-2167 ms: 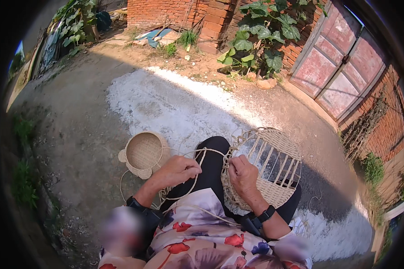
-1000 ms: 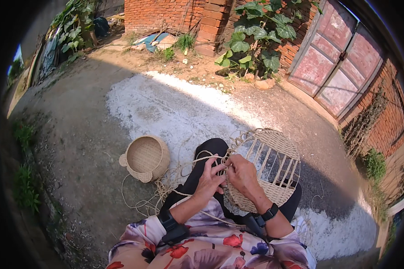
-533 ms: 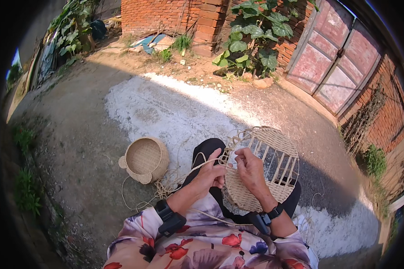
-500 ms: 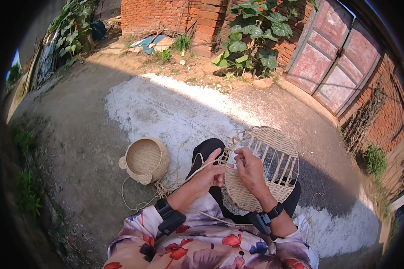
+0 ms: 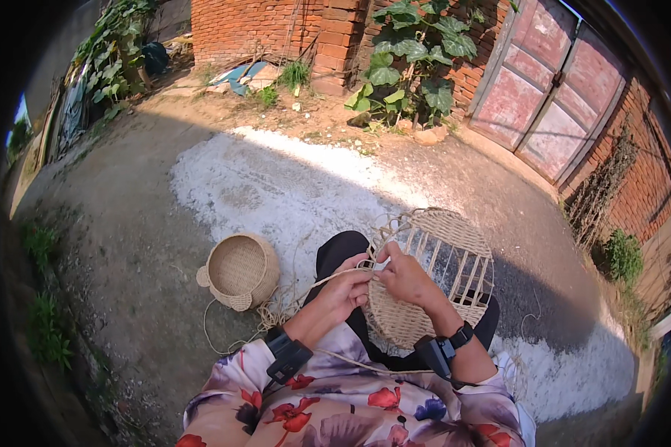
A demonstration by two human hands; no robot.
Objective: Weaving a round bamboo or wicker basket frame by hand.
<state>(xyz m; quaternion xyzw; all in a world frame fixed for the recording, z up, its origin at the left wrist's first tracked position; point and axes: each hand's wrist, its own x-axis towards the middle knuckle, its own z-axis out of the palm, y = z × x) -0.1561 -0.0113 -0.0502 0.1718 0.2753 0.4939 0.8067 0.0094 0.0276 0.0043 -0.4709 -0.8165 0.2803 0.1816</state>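
Observation:
A partly woven basket [image 5: 406, 316] of pale straw cord lies across my lap, with open slats on its right part and loose loops at its far left edge. At its left rim, my left hand [image 5: 344, 290] pinches a straw cord [image 5: 328, 279]. My right hand [image 5: 408, 279] rests over the rim with fingers and thumb closed at the same spot, close to the left fingertips. What the right fingers grip is too small to make out for certain, but the cord runs to them.
On the ground to my left stands a finished round woven basket [image 5: 242, 268] with small ear-like tabs. Tangled cord [image 5: 272, 316] lies beside it. White powder [image 5: 276, 179] covers part of the ground. Farther off are leafy plants [image 5: 417, 67], a brick wall [image 5: 257, 33] and a red metal door [image 5: 548, 89].
My left hand has closed its spread fingers and come nearer the right hand at the basket's rim. My right hand has shifted slightly down and left.

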